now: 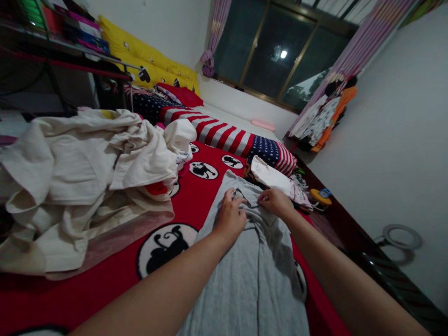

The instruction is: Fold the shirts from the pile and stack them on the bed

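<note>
A grey garment [252, 270] lies spread flat on a red blanket [196, 200] with black-and-white round prints. My left hand [229, 214] rests on the garment's upper part, fingers pinched on the fabric near its neck edge. My right hand [276, 201] pinches the same edge from the right, close to the left hand. The cloth bunches up in folds between the two hands.
A big heap of cream-white clothes [80, 177] lies to the left on the bed. A stars-and-stripes cover [231, 137] and a white folded item [271, 177] lie beyond the hands. Yellow pillows [147, 58], a shelf [63, 42], a window [276, 51], and hanging clothes [325, 116] surround the bed.
</note>
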`<state>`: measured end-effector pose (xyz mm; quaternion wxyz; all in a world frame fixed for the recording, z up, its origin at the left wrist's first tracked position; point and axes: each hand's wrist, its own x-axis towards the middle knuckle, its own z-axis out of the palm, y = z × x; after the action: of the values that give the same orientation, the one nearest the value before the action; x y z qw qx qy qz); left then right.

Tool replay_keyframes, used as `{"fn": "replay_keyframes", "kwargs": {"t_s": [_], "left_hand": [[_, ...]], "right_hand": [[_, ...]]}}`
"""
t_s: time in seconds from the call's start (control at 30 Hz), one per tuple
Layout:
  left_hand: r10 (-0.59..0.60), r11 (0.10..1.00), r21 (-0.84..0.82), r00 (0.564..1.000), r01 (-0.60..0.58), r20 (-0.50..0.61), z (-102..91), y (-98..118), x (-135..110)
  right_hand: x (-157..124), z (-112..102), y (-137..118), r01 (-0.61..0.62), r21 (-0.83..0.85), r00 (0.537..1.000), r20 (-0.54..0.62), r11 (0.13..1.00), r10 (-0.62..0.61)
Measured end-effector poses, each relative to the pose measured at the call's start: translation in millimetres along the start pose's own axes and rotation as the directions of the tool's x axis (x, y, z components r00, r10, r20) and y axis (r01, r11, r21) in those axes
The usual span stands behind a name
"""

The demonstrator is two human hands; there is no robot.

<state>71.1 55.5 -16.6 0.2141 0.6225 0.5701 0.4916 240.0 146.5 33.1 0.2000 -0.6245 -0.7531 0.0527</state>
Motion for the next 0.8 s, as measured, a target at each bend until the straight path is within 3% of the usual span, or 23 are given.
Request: {"fn": "replay_keyframes", "kwargs": {"t_s": [0.1,0.23,0.37,0.53,0.67,0.8], "left_hand": [[0.143,0.986,0.083,0.99,-0.144,0.012,-2.9,0,-1],[0.262,0.952,0.125,0.954,-0.28,0.143,-3.4,1,-3],[0.162,0.947,0.243,0.967,-0.208,0.199,2.0,-1,-5],[0.109,0.924,0.335,0.966,-0.185,0.233,9.3,-4,-6],[0.101,0.911,0.362,0.958,-0.197,0.267,9.9,-5,-7],[0.103,0.926,0.332,0.967,-0.178,0.232,3.4,-3,-6]], "right_hand": [[19,3,1,-0.008,0.062,0.997,-0.072,0.998,0.012],[32,15,1,0.029,0.199,0.989,-0.146,0.98,0.001],[19,34,-4,0.144,0.231,0.984,-0.14,0.962,-0.113],[6,59,-14,0.269,0.205,0.96,0.022,0.941,-0.279],[9,69,-15,0.269,0.136,0.947,0.142,0.953,-0.288],[14,60,-13,0.259,0.162,0.954,0.11,0.952,-0.278]]}}
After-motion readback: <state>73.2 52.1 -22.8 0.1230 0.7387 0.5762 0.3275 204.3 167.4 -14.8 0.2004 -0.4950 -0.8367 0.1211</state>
